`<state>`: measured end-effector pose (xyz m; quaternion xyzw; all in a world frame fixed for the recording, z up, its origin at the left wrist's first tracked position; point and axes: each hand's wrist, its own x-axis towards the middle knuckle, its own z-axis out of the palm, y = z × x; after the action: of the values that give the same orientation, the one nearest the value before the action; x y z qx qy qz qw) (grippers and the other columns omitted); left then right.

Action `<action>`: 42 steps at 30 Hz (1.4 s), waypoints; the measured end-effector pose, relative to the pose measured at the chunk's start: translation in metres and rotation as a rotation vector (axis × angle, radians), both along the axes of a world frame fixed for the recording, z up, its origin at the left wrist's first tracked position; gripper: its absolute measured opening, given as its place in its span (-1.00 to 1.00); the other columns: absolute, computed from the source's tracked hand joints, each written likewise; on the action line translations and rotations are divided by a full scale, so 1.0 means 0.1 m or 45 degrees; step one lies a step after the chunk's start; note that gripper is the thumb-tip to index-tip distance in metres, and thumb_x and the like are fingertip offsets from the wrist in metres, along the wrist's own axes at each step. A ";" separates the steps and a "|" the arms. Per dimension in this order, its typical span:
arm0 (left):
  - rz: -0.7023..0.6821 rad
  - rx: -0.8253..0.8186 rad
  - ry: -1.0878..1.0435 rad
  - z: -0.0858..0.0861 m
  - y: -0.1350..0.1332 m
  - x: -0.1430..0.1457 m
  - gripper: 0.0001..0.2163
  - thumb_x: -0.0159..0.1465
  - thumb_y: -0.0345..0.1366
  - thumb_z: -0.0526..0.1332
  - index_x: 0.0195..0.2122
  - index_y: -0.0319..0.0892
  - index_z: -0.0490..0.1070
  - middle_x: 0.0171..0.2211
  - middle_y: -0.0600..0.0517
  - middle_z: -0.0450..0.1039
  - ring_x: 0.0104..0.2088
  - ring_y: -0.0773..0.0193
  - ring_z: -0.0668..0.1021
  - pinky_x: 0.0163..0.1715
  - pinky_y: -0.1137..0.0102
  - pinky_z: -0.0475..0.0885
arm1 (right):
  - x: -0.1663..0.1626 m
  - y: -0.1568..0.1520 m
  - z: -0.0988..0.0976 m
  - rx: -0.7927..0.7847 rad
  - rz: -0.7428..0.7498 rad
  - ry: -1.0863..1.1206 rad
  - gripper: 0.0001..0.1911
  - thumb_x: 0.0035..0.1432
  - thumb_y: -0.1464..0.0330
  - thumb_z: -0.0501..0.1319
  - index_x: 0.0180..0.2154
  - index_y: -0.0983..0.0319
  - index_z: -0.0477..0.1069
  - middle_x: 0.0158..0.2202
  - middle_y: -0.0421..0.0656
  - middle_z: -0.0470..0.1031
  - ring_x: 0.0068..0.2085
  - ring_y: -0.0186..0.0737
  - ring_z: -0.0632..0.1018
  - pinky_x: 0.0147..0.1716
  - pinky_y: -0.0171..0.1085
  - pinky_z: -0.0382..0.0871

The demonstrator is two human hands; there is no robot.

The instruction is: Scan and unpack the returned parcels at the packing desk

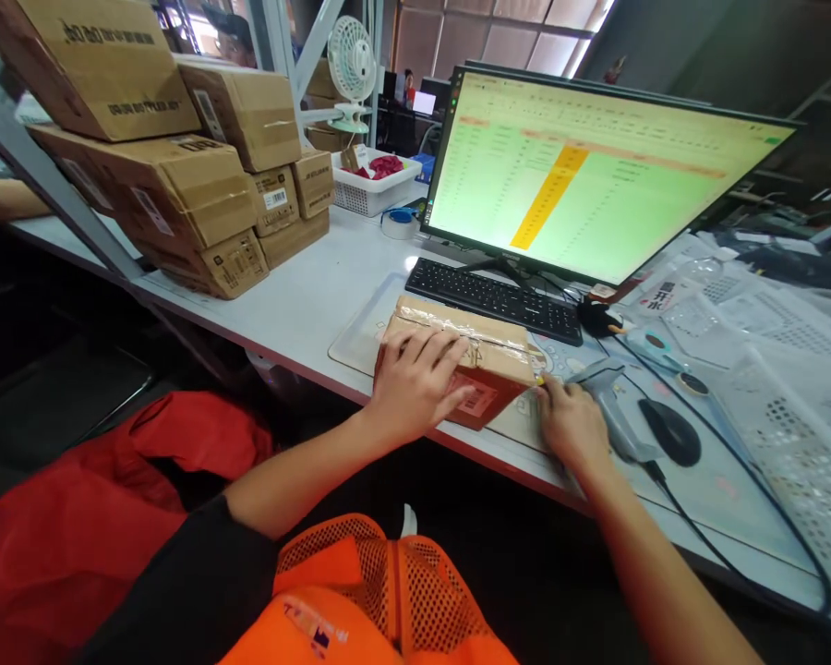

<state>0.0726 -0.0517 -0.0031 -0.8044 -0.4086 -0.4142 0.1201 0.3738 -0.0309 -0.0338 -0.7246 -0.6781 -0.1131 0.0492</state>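
A taped cardboard box (505, 346) sits at the front edge of the desk, clear tape shining along its top. My left hand (419, 374) rests on it, fingers stretched over the top and thumb out across the front side, which bears a label. At the box's right end, my right hand (572, 416) is closed on a small tool with a yellow tip (541, 380); most of it is hidden in the fingers. Just right of that hand lies a grey handheld scanner (623, 420) with a cable.
A keyboard (491, 296) and a lit monitor (574, 185) stand behind the box. Beyond the scanner are a black mouse (670, 432) and white plastic baskets (796, 443). Stacked cardboard boxes (180, 194) fill the left, near a white basket (370, 189) and a fan (352, 60).
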 end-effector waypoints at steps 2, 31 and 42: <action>0.106 0.028 -0.021 -0.10 0.10 0.09 -0.60 0.49 -0.08 0.23 0.26 -0.14 0.46 0.18 -0.10 0.57 0.19 0.00 0.52 0.19 0.07 0.23 | -0.02 0.07 -0.10 -0.042 0.070 -0.031 -0.51 0.46 0.28 -0.01 0.18 0.36 0.52 -0.05 0.24 0.56 -0.09 0.19 0.57 -0.12 0.02 0.44; -0.147 -0.732 0.651 1.06 0.63 -0.16 -0.53 0.26 0.12 0.41 -0.03 -0.17 0.59 -0.06 -0.14 0.60 -0.03 -0.11 0.58 -0.17 0.20 0.41 | -0.95 1.37 1.09 -0.707 0.430 0.724 -0.36 0.13 -0.20 0.25 -0.57 0.24 0.38 -0.54 -0.18 0.34 -0.47 -0.30 0.26 -0.46 -0.23 0.14; -0.026 0.035 0.595 0.41 -0.25 -0.13 -0.90 0.41 -0.38 0.25 -0.30 -0.16 0.45 -0.38 -0.05 0.50 -0.32 0.08 0.55 -0.35 0.25 0.39 | -0.91 1.37 1.03 -0.578 0.458 0.742 -0.33 0.16 -0.20 0.23 -0.60 0.25 0.35 -0.54 -0.21 0.24 -0.44 -0.30 0.21 -0.42 -0.22 0.09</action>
<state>0.0595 -0.0770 0.0382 -0.8809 -0.3558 -0.2233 0.2182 0.2830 0.1062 0.0691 -0.5886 -0.7595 0.2596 0.0971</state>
